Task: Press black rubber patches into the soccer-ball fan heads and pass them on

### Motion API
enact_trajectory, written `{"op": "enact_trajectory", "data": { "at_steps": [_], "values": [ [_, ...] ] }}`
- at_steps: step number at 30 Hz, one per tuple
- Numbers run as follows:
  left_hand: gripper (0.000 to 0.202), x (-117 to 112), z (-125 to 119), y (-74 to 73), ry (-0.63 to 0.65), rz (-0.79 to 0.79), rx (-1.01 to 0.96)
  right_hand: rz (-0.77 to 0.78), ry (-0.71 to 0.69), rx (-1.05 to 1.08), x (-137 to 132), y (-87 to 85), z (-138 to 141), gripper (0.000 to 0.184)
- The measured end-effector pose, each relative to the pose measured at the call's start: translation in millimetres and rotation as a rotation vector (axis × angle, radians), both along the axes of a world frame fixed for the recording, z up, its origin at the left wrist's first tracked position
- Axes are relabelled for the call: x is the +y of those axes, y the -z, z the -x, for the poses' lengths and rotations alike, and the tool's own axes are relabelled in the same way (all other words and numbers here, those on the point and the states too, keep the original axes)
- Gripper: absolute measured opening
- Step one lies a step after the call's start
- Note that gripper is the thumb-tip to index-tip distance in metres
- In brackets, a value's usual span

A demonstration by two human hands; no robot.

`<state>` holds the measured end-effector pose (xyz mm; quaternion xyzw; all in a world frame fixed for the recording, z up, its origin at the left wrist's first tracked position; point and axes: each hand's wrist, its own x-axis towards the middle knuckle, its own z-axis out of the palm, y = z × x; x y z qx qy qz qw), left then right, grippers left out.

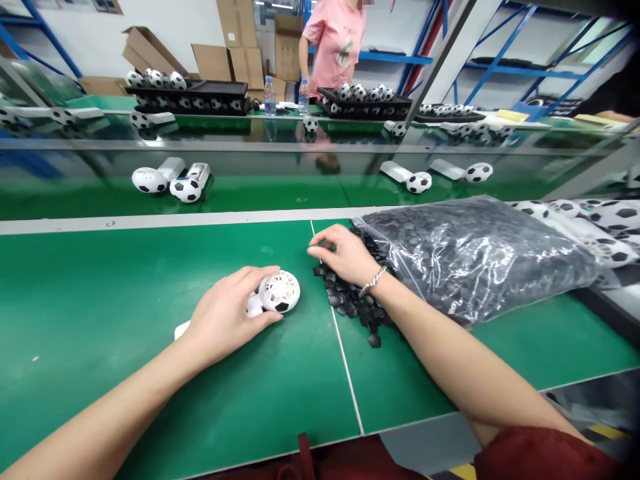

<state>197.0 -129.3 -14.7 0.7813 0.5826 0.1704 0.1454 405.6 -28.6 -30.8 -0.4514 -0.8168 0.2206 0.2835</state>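
1. Head view: left hand (227,313) lay curled over a white ball-shaped shell (279,292) on the green table (100,293), fingers wrapped round its near side and holding it; one black patch showed low on the shell
2. Right hand (345,255) rested at the near edge of a loose heap of black pieces (353,300), fingertips drawn together in a pinch; whether a piece sat between them could not be told
3. Clear bag of black pieces (475,253) lay just right of the heap, mouth open toward it
4. Risk, judged: right forearm crossed over the heap, so a sweep of the wrist could scatter pieces across the table; one piece already lay apart at the near side
5. Risk, judged: shell is round and gripped on one side only, so it could roll if the hand slackened
6. Hidden: shell's near half and the white part under the palm; thumb side of the pinch
7. Far conveyor (280,190) carried finished black-and-white balls; details too small to read
8. Person in pink shirt (334,47) stood beyond, hands out of sight
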Motion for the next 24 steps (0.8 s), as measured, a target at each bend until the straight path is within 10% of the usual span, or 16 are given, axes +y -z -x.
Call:
{"op": "enact_trajectory", "data": {
  "at_steps": [5, 24],
  "values": [
    [0.049, 3, 0, 0.4, 0.000, 0.017, 0.067, -0.063, 0.071, -0.400, 23, 7.1, -15, 0.016],
    [0.058, 2, 13, 2.4, 0.100, -0.071, 0.114, -0.395, -0.227, -0.643, 0, 14.3, 18, 0.020]
  ]
}}
